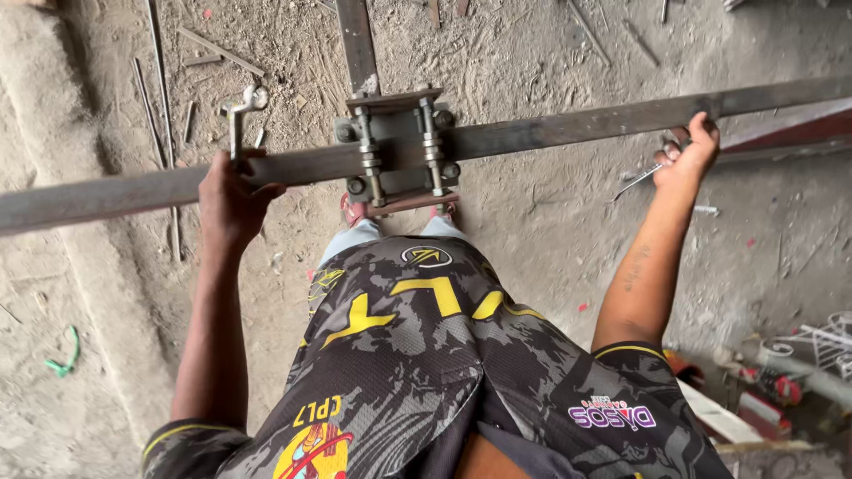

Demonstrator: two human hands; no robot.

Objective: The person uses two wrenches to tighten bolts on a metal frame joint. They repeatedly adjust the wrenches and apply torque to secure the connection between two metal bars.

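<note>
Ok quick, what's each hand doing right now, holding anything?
Left hand: closed on the steel bar, beside a small metal handle.
Right hand: gripping the same bar, with a thin tool at the fingers.

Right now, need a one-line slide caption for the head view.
Both hands grip a long steel bar held in a bolted clamp: left hand, right hand, over a dusty floor.

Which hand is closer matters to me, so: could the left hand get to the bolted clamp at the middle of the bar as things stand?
Probably yes. The left hand grips the steel bar just beside the bolted clamp, with bare bar between them.
</note>
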